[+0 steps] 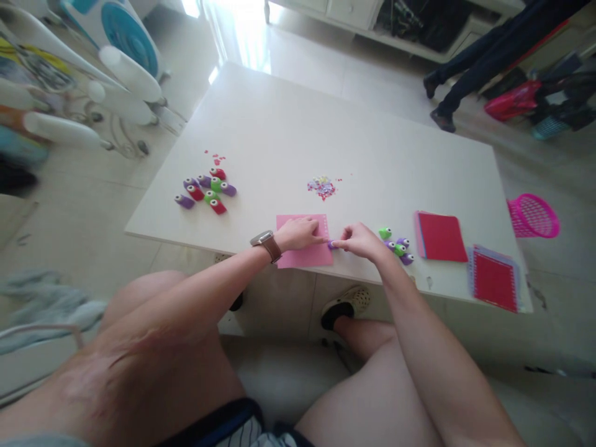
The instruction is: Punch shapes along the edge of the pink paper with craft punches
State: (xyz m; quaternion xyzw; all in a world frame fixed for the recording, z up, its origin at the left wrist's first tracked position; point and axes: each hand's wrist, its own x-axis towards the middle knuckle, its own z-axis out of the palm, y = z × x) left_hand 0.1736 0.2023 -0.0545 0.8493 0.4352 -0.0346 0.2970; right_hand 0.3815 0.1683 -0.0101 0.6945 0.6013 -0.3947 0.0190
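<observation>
A pink sheet of paper lies at the table's near edge, with small holes along its right and top edges. My left hand rests on the sheet with its fingers stretched out to the right, and a watch is on that wrist. At the sheet's right edge is a small purple craft punch, mostly covered by fingers. My right hand grips this punch between thumb and fingers. Several green and purple punches stand to the right of that hand. Another group of red, green and purple punches sits at the left.
Punched paper bits form a pile beyond the sheet, and red bits lie at the left. Two stacks of coloured paper, one plain and one with punched edges, lie at the right. A pink basket stands beyond the table; a person's legs show behind.
</observation>
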